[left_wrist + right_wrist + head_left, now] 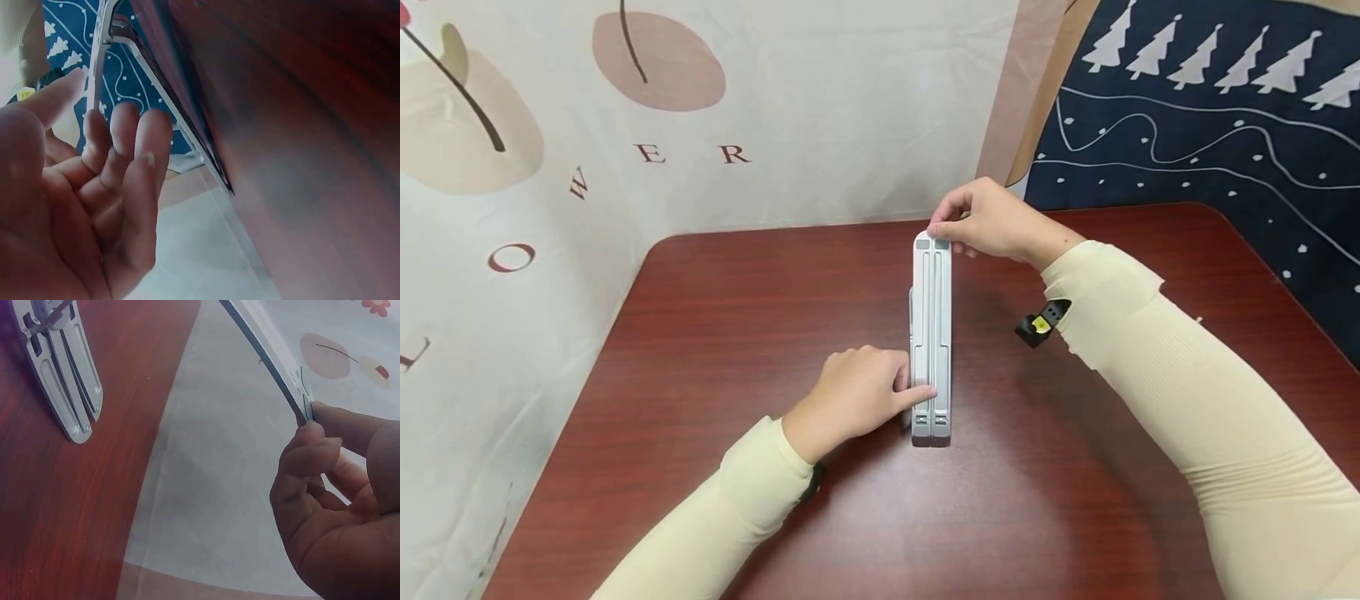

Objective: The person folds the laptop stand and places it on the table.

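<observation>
A silver folding laptop stand, with its two long arms side by side, stands on the table in front of me. My right hand pinches its raised far end between thumb and fingers. At the near part, my left hand holds the stand from the left, its thumb lying across the upper arms. The left wrist view shows a stand arm between the thumb and curled fingers. In the right wrist view, the lower legs spread away from the upper arms, whose end is in the right fingers.
The reddish-brown wooden table has rounded far corners. Behind it hangs a pale printed cloth, with a dark blue tree-patterned cloth at the right. A black strap with a yellow label hangs off the right wrist.
</observation>
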Action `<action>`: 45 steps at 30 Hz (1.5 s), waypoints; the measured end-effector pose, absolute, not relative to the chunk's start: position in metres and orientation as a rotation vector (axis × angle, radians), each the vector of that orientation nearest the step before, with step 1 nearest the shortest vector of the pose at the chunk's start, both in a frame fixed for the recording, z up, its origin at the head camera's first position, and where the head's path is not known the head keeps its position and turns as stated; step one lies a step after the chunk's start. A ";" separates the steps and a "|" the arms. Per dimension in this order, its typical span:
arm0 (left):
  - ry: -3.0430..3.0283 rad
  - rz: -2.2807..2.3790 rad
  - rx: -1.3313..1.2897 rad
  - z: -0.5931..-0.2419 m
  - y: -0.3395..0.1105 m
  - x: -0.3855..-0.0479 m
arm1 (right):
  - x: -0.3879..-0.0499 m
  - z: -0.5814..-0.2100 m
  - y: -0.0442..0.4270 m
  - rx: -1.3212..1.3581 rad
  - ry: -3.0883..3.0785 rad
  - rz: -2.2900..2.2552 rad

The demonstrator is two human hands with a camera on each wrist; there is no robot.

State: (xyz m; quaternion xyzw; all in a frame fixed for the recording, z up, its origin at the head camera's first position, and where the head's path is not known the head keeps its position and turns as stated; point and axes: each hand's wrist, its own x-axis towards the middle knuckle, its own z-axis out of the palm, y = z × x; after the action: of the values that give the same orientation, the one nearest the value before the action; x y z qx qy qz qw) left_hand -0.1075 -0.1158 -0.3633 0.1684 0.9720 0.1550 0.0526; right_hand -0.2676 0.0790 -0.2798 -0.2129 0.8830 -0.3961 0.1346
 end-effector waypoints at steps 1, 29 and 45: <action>2.968 0.447 0.508 -0.363 -0.114 -0.108 | -0.267 -0.280 0.079 -0.614 2.566 -1.142; 2.984 0.411 0.301 -0.355 -0.140 -0.122 | -0.259 -0.277 0.086 -0.492 2.598 -1.144; 2.998 0.427 0.222 -0.350 -0.165 -0.136 | -0.262 -0.279 0.089 -0.337 2.578 -1.189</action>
State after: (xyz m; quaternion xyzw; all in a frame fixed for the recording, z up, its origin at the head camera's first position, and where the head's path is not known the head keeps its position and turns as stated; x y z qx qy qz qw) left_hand -0.1364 -0.1653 -0.3500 0.0730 0.9860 0.1404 0.0524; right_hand -0.2617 0.0892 -0.2786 -0.1167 0.8928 -0.4117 0.1407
